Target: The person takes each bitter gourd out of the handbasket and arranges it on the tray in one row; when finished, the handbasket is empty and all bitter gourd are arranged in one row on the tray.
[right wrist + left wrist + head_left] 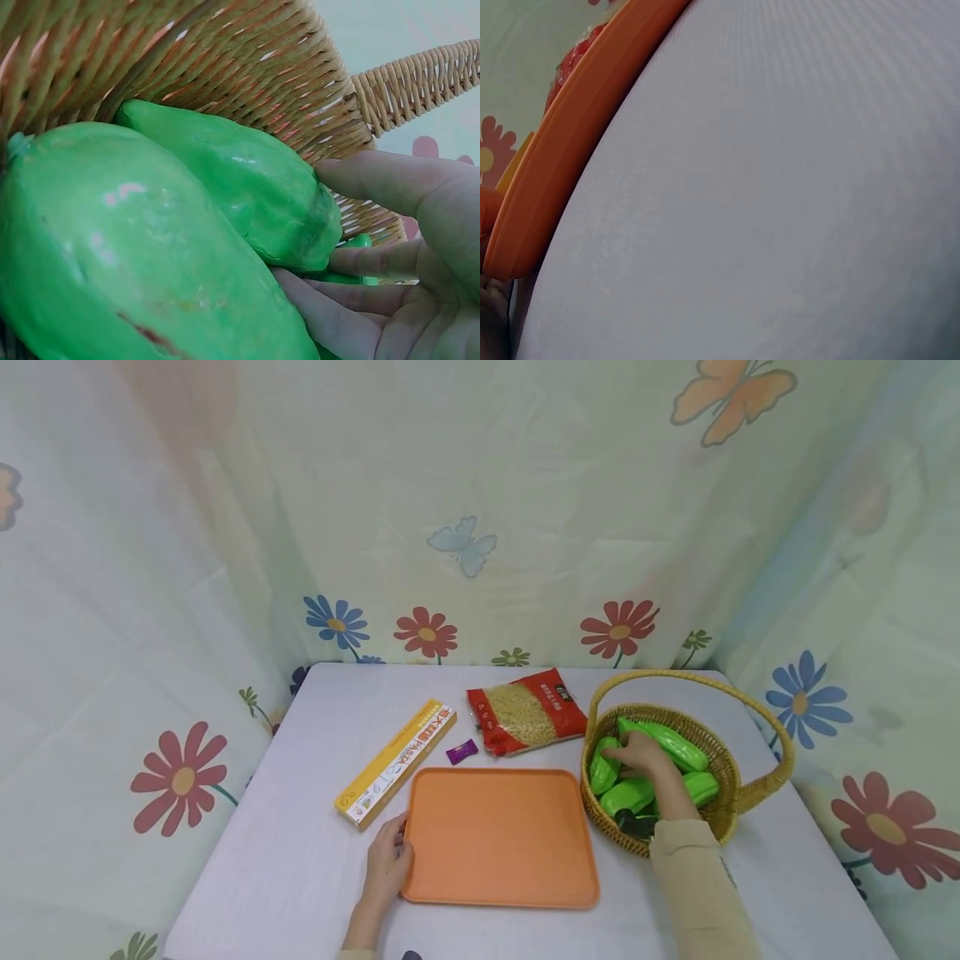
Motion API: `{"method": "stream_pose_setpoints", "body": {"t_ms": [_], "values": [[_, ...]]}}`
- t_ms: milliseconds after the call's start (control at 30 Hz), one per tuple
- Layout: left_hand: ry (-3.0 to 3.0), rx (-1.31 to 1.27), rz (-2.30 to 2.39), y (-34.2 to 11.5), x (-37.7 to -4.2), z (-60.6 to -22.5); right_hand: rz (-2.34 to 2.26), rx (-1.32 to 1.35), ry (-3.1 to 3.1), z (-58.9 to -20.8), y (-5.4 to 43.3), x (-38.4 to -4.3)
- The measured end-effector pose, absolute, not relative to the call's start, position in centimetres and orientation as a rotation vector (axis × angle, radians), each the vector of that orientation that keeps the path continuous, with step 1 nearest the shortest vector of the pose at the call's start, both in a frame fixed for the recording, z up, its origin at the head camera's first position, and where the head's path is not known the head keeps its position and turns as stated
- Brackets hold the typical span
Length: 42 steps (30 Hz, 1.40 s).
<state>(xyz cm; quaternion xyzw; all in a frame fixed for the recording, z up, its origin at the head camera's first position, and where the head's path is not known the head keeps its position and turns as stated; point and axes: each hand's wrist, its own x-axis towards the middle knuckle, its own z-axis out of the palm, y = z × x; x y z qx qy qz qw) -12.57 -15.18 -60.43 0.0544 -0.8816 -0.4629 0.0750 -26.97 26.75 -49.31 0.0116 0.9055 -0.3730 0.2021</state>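
My left hand grips the left edge of an orange tray, thumb on the rim. In the left wrist view the side of the tray shows, with only a sliver of hand at the left edge. My right hand reaches into a wicker basket of glossy green vegetables. Its thumb and fingers pinch the end of a lobed green vegetable against the basket's left inner side. A larger smooth green vegetable lies right beside it, nearer the camera.
Behind the tray lie a yellow pasta box, a small purple packet and a red bag of pasta. A tall handle arches over the basket. Flowered cloth hangs around the white table.
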Motion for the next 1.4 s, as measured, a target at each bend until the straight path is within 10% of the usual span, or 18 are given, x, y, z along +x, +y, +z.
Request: {"method": "stream_pose_setpoints", "body": {"t_ms": [1400], "values": [[-2.622,0.148,-1.395,-15.2,-12.5,-60.5,-1.635,0.034,2.270,-45.6,25.8,-24.1]]}}
